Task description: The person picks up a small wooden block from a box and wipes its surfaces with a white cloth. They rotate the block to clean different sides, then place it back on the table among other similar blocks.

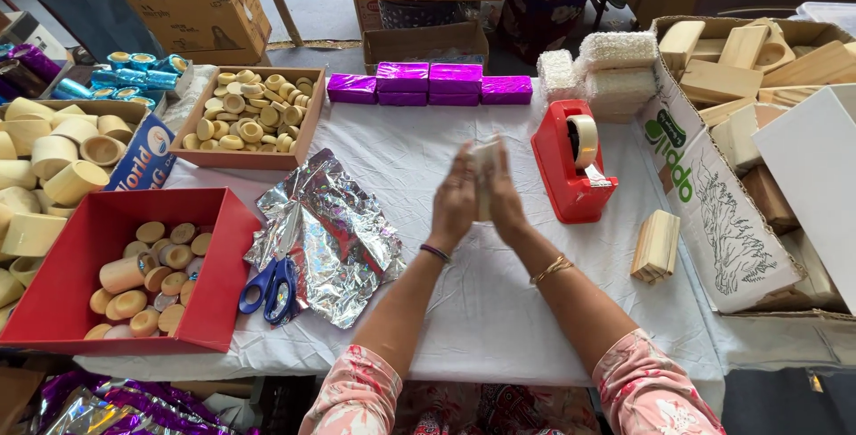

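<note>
1. My left hand [453, 203] and right hand [505, 199] press together around a pale block [484, 168], held above the white cloth [499, 301].
2. Near left: red box [53, 297] of wooden rounds, blue scissors [272, 288] on foil [334, 234].
3. Right: red tape dispenser [571, 168], carton [713, 212] of wooden blocks.
4. Far: wooden tray [308, 119] of small rounds; four purple packets [430, 83]; white foam pads [606, 69].
</note>
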